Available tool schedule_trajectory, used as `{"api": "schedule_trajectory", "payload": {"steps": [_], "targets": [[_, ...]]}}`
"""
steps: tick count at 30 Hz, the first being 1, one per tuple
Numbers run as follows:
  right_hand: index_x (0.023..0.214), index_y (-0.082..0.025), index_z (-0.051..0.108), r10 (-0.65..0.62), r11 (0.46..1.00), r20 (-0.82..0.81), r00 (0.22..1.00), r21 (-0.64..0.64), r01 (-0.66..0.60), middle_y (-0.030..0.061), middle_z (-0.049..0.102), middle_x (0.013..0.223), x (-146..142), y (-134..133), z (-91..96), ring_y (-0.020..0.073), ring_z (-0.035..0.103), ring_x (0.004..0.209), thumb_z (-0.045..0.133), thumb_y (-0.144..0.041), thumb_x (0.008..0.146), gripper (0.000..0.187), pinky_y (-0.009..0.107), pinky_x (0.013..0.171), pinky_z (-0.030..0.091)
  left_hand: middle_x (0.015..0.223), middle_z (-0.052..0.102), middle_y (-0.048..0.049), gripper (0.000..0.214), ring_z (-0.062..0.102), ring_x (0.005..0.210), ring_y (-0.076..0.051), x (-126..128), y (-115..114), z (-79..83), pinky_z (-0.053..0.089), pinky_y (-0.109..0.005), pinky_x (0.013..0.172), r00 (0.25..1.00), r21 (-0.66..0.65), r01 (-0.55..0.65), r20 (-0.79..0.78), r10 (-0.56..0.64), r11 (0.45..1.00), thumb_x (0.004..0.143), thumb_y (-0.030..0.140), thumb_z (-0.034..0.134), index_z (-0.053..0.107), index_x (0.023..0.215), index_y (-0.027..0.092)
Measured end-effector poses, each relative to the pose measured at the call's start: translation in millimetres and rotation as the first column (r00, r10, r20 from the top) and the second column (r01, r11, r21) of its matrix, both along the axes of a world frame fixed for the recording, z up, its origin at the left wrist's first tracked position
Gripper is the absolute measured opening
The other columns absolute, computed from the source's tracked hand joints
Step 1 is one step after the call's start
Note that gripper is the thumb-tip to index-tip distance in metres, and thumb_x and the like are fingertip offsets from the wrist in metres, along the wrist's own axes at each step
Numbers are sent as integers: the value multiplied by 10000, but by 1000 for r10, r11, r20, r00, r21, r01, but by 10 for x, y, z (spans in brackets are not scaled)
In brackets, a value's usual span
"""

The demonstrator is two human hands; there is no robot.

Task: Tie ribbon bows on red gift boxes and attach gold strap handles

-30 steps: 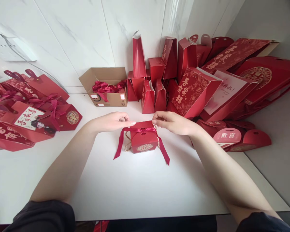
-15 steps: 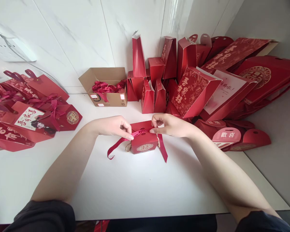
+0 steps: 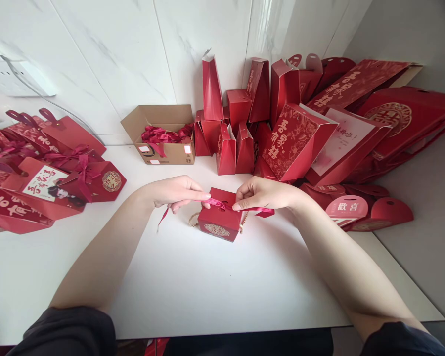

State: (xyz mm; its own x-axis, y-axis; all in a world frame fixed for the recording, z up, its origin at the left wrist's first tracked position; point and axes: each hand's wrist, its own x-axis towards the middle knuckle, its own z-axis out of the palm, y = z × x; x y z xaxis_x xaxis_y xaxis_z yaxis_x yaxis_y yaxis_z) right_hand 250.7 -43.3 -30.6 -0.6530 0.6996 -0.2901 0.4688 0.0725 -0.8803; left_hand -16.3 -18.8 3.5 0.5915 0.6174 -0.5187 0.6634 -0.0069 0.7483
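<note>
A small red gift box (image 3: 219, 223) with a gold round emblem stands on the white table between my hands. A dark red ribbon (image 3: 218, 202) passes across the box's top near round holes and looks knotted in the middle. My left hand (image 3: 181, 193) pinches the ribbon left of the knot, and a thin end dangles below the fingers. My right hand (image 3: 261, 194) is closed on the ribbon at the right, with its tail lying out under the palm. Twisted gold cord (image 3: 193, 219) shows at both sides of the box.
A cardboard box (image 3: 166, 155) of red ribbons stands against the tiled wall. Several red gift boxes (image 3: 294, 141) are stacked at the back right. More boxes with bows (image 3: 111, 185) lie at the left. A white power strip (image 3: 20, 76) with a cable is on the wall.
My hands have drawn the ribbon ends outward, leaving shorter tails hanging. The gift box has turned slightly and its front has come a little nearer.
</note>
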Motion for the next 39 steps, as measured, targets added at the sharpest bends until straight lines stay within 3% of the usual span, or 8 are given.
{"api": "schedule_trajectory", "payload": {"steps": [5, 7, 12, 17, 26, 30, 36, 39], "targets": [[790, -175, 631, -6, 991, -77, 997, 130, 16, -14, 568, 690, -9, 8, -29, 101, 476, 581, 668, -465, 799, 292, 242, 538, 363, 711, 653, -37, 295, 504, 501, -82, 27, 18, -26, 420, -214, 489, 998, 85, 16, 58, -21, 996, 799, 455, 664, 708, 773, 164], [776, -180, 591, -49, 975, -96, 994, 212, 68, -10, 564, 736, -19, 0, -25, 110, 485, 630, 641, -463, 825, 291, 249, 575, 381, 781, 666, -48, 297, 526, 556, -93, 28, -1, -3, 429, -216, 510, 998, 165, 2, 56, -11, 986, 814, 452, 641, 699, 768, 165], [820, -202, 515, -142, 961, -161, 977, 215, 176, -23, 535, 716, -62, -48, -4, 108, 448, 595, 581, -501, 865, 310, 254, 558, 368, 759, 647, -35, 275, 539, 634, -124, 11, -68, 60, 399, -218, 522, 1000, 345, 21, 6, -24, 938, 827, 442, 610, 704, 788, 187], [728, -186, 548, -165, 934, -96, 982, 305, 187, -24, 506, 685, -92, -62, 14, 113, 426, 618, 598, -552, 830, 384, 265, 582, 358, 640, 585, -17, 328, 456, 521, -105, 4, -45, -8, 333, -235, 471, 998, 356, 49, -52, -33, 933, 797, 494, 624, 695, 696, 190], [826, -190, 646, -126, 967, -50, 991, 215, 134, 14, 646, 802, -127, -39, -54, 166, 575, 718, 644, -434, 797, 245, 291, 641, 447, 684, 580, -30, 374, 502, 554, -132, 48, -52, -51, 351, -209, 381, 993, 296, 22, -119, 14, 955, 767, 578, 622, 668, 739, 207], [726, -192, 564, -118, 943, -71, 990, 303, 135, -11, 603, 767, -112, -34, -43, 142, 542, 697, 642, -395, 798, 228, 280, 660, 424, 651, 547, -19, 335, 500, 563, -128, 49, -51, -37, 368, -199, 392, 996, 288, 10, -91, 17, 957, 787, 516, 621, 618, 681, 198], [751, -188, 574, -94, 973, -76, 993, 206, 108, -5, 599, 755, -71, -21, -11, 147, 531, 701, 654, -466, 793, 293, 283, 662, 407, 597, 532, -20, 306, 483, 524, -115, 43, -35, -26, 342, -193, 379, 995, 287, 3, -97, 26, 958, 775, 461, 652, 648, 656, 180], [733, -178, 564, -84, 980, -63, 995, 176, 94, -25, 499, 685, -51, 11, -29, 115, 438, 625, 621, -558, 807, 391, 260, 587, 342, 651, 609, -36, 314, 540, 565, -117, 2, -13, -6, 382, -187, 423, 995, 242, 32, -102, -8, 970, 789, 475, 650, 682, 701, 174]]}}
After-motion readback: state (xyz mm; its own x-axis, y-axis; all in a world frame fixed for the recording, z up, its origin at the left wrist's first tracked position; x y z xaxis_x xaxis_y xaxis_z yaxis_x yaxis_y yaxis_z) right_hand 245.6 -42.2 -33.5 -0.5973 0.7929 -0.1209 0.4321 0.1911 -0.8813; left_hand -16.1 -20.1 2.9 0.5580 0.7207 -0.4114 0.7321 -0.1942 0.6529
